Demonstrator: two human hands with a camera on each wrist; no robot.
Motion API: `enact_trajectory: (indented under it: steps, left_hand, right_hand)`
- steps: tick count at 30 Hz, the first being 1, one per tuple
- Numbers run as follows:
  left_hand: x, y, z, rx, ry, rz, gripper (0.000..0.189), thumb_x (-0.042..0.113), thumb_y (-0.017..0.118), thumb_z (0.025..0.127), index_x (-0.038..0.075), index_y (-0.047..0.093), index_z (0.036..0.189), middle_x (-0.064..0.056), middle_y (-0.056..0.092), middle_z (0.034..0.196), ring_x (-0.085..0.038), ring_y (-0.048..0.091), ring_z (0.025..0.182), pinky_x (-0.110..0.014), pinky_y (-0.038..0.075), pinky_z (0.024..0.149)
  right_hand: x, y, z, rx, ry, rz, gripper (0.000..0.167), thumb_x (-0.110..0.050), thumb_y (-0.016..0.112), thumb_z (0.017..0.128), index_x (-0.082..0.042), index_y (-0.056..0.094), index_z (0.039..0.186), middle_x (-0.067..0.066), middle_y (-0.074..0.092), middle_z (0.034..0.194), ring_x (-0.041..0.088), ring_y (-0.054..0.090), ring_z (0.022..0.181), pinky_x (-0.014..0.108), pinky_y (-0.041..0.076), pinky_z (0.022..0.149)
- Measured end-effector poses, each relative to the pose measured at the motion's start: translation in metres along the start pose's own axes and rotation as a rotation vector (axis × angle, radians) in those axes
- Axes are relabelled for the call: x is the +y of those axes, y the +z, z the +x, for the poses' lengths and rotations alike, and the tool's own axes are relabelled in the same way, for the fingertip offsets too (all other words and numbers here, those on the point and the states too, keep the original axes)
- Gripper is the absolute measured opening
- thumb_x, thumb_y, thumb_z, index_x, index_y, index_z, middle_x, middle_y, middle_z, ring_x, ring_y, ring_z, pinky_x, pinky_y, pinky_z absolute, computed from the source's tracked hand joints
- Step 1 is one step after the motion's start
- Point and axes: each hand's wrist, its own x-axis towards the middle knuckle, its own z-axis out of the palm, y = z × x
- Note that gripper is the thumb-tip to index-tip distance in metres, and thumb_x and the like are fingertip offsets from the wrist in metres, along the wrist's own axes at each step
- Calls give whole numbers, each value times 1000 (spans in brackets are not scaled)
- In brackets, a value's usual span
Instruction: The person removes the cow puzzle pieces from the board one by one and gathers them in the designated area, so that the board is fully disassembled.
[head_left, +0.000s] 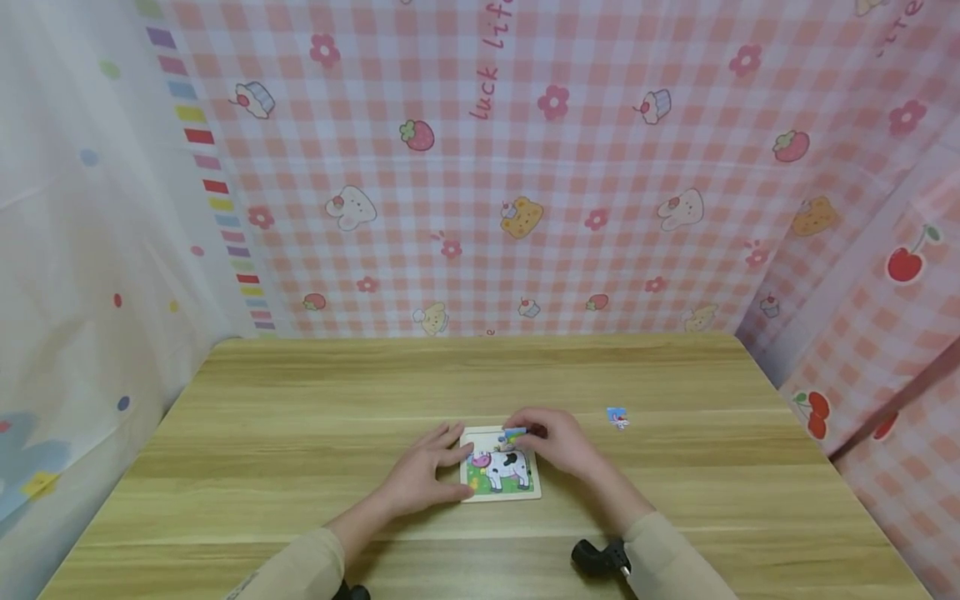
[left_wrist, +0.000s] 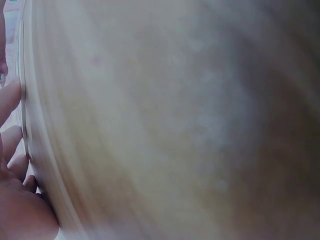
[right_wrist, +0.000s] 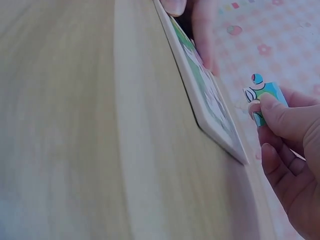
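Observation:
A small square jigsaw puzzle (head_left: 501, 498) with a pale wooden border lies flat on the table, showing a white and black cow on green grass. Along its upper part a bare pale area shows. My left hand (head_left: 422, 472) rests at its left side, fingers spread, with thumb and fingertips touching the border. Over the puzzle's upper right, my right hand (head_left: 558, 442) pinches a blue and green puzzle piece (right_wrist: 274, 91) between thumb and fingers, seen tilted above the board in the right wrist view. Only part of the left hand's fingers (left_wrist: 11, 102) appears in the left wrist view.
Another blue puzzle piece (head_left: 618, 417) lies on the wooden table (head_left: 337, 383), right of the puzzle. A black device (head_left: 600, 558) sits by the right forearm. A checked curtain (head_left: 480, 167) hangs behind the table's far edge.

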Motion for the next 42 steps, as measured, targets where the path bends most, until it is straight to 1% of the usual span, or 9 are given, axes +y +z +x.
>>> enact_trajectory:
  steps: [9,14,17,23,27,31,36,39,42]
  left_hand:
    - [0,0,0,-4,-7,8,66,36,79,84,6,57,138,-14,31,158,-40,20,147,-62,18,114]
    - [1,-1,0,-2,-5,5,66,35,79,84,5,57,138,-15,31,158,-41,20,146,-62,18,114]
    - [2,-1,0,-4,-4,6,66,35,79,84,5,57,139,-15,31,158,-41,20,146,-62,18,114]
    - [1,0,1,-8,-10,6,66,36,79,84,5,57,139,-15,31,158,-40,19,147,-62,17,114]
    - [1,-1,1,-10,-13,12,67,37,78,84,6,56,139,-14,30,158,-40,19,147,-62,17,114]
    - [2,-1,0,-8,-17,13,67,37,78,85,6,56,140,-14,30,158,-40,19,147,-62,17,115]
    - [2,-2,0,-9,-15,5,67,36,78,85,6,56,139,-15,31,158,-40,19,147,-62,17,114]
    - [2,-2,0,-13,-13,1,66,36,78,85,5,56,139,-15,31,158,-40,19,147,-62,17,114]
    - [2,-2,0,-14,-10,0,66,35,78,85,5,56,139,-15,31,158,-40,19,147,-63,17,114]
  right_hand:
    - [20,-24,-21,94,6,5,18,-8,73,89,-10,74,107,1,72,104,12,63,89,28,53,79]
    - [33,-41,-35,165,45,9,21,-1,73,87,-6,72,107,4,70,95,10,60,80,25,52,70]
    - [40,-51,-44,199,82,10,21,1,73,87,-6,71,106,4,68,90,10,59,78,24,51,68]
    - [54,-69,-61,235,122,2,19,0,71,88,-5,70,107,6,69,94,9,59,81,24,51,70]
    - [63,-82,-71,260,151,-22,20,-1,70,89,-3,70,109,10,70,100,9,59,82,23,51,70]
    - [69,-95,-79,276,190,-60,20,-2,70,90,-3,69,110,11,67,99,11,58,82,24,49,68]
    - [76,-108,-86,289,240,-113,22,-2,70,90,-4,69,112,10,66,98,13,57,83,23,49,70]
    - [79,-114,-88,295,243,-146,21,-1,71,90,-3,69,110,9,66,96,11,56,82,23,48,70]
    - [82,-118,-88,304,226,-192,19,0,71,89,-2,70,107,7,66,92,12,56,81,24,47,71]
